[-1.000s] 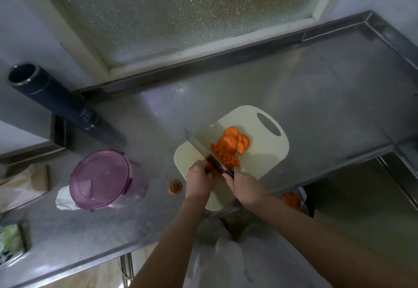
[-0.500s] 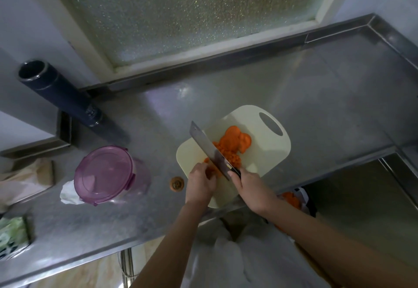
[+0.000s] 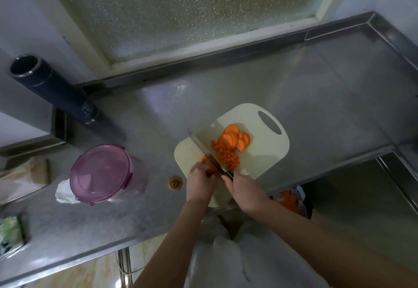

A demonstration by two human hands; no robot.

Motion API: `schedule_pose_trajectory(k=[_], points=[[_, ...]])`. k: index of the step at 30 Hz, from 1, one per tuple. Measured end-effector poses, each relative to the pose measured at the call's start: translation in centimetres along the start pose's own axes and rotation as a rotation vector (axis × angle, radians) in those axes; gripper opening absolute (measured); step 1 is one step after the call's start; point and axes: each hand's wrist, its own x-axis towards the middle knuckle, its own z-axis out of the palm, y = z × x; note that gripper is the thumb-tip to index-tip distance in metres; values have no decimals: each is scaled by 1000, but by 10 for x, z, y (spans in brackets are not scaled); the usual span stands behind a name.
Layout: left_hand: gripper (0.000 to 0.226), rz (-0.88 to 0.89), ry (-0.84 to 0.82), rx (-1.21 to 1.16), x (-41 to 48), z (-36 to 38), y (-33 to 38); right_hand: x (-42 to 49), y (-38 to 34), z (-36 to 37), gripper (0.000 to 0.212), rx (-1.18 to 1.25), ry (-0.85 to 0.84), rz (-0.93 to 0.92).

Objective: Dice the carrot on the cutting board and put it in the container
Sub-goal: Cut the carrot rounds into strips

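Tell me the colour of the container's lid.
Translucent purple lid, with matching purple clips; the head view shows it best.

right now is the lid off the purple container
No, the purple lid sits on the container, which stands on the counter left of the cutting board.

Two hands [image 3: 200, 183] [image 3: 246, 189], one knife [image 3: 203, 149], one board [image 3: 267, 152]

Dim, soft, wide-angle edge distortion
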Motion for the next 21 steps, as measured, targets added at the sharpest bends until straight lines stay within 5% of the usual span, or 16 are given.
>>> schedule_pose_trajectory(k=[13, 18, 21], points=[[9, 80, 12, -4, -4, -2, -3, 19, 3, -12, 45, 168, 48, 23], [21, 107, 197, -9, -3, 3, -11, 13, 10, -26, 39, 307, 47, 53], [39, 42, 124, -46, -6, 4, -3, 10, 18, -34, 35, 373, 117, 64]])
